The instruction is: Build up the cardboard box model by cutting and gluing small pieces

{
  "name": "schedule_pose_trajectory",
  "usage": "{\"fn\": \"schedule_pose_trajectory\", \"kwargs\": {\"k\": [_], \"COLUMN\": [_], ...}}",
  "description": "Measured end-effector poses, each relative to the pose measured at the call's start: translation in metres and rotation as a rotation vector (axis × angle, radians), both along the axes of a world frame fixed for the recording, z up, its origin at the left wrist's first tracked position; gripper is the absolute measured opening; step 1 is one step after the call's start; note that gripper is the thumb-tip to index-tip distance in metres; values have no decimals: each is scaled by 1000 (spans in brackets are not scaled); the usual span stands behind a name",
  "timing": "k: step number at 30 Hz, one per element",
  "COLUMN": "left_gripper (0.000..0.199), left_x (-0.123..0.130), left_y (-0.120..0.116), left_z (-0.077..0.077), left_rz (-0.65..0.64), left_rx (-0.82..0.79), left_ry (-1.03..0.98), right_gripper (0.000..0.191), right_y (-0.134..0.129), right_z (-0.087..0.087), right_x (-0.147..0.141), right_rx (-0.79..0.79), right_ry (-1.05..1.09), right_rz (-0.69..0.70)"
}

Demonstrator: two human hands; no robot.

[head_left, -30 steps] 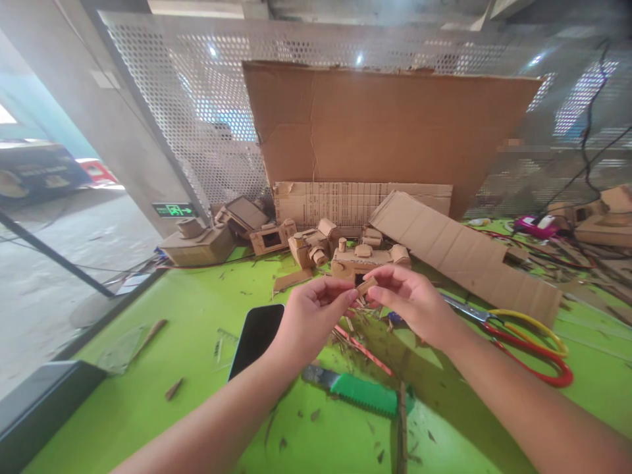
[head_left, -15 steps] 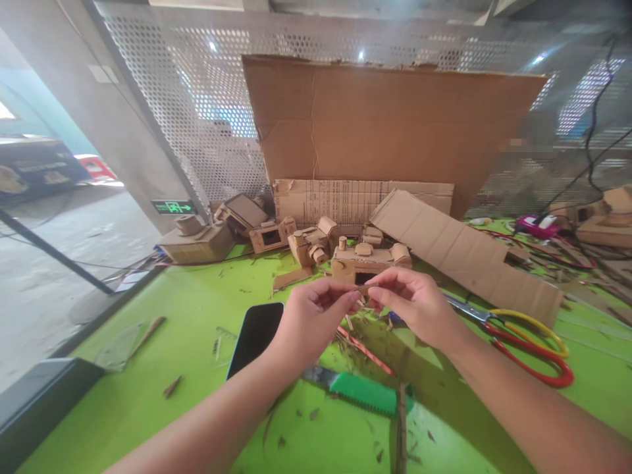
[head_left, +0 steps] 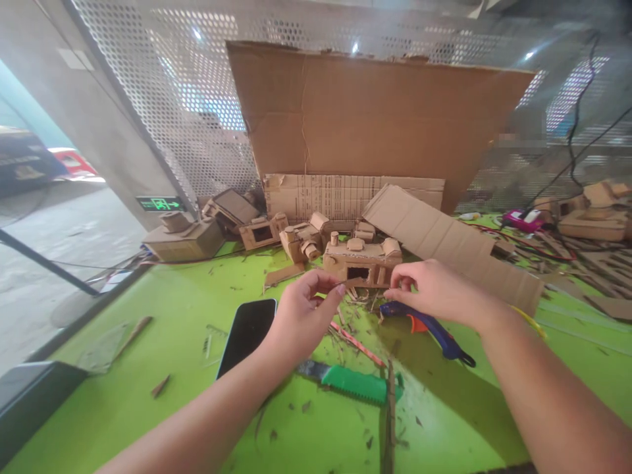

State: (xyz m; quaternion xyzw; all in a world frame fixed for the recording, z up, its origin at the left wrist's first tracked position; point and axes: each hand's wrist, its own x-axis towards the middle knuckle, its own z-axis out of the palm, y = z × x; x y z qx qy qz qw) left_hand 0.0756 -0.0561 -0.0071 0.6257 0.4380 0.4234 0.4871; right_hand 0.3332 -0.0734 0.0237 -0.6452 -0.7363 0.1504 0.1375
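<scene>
My left hand (head_left: 311, 306) is closed, thumb and fingertips pinching a thin scrap of cardboard (head_left: 352, 283). Just beyond it stands a small cardboard camera model (head_left: 340, 257) with a rectangular window in its front. To the right, my right hand (head_left: 427, 289) is apart from the left, its fingers curled in a pinch; whatever they hold, if anything, is hidden. Directly under its fingertips lies a blue glue gun (head_left: 434, 329) with an orange trigger; I cannot tell whether they touch.
On the green table (head_left: 187, 388) are a black phone (head_left: 247, 332), a green-handled knife (head_left: 353, 384), a red-and-white strip (head_left: 358, 343) and cardboard shavings. More cardboard models (head_left: 185, 237) and a long cardboard sheet (head_left: 454, 247) lie behind. Scissors' yellow handle (head_left: 530, 322) shows behind my right forearm.
My right hand has let go of the cardboard scrap and moved right, over the glue gun, which now shows. My right forearm now hides most of the scissors. The view has shifted slightly.
</scene>
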Motion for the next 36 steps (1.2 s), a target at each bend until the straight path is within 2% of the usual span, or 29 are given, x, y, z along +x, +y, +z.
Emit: {"fn": "schedule_pose_trajectory", "kwargs": {"k": [5, 9, 11, 15, 19, 23, 25, 27, 31, 33, 36], "left_gripper": [22, 18, 17, 13, 8, 17, 19, 18, 14, 11, 14], "left_x": [0, -1, -1, 3, 6, 6, 5, 4, 2, 1, -1], "left_y": [-1, 1, 3, 4, 3, 6, 7, 7, 7, 7, 10], "left_z": [-2, -1, -3, -10, -9, -3, -1, 0, 2, 3, 3], "left_rz": [-51, -96, -115, -139, -130, -85, -68, -68, -67, -54, -29], "left_rx": [-2, 1, -7, -80, -175, -238, -292, -343, -450, -483, -459], "left_ry": [12, 54, 81, -3, -114, -225, -296, -353, -456, -494, -532], "right_gripper": [46, 66, 69, 56, 58, 50, 43, 37, 35, 34, 33], "right_y": [-10, -23, -30, -46, -65, -79, -77, -69, -36, -18, -1], "right_z": [-5, -12, -15, -24, -30, -20, -12, -4, 6, 5, -7], "right_x": [23, 33, 36, 38, 43, 44, 39, 31, 8, -4, -17], "right_rx": [-169, -162, -178, -241, -102, 64, 156, 186, 109, 83, 66], "right_ry": [-248, -241, -189, -30, 208, 527, 729, 922, 1108, 1150, 1207], "right_rz": [-255, -344, -342, -306, -430, -472, -435, -317, -70, 10, 100]}}
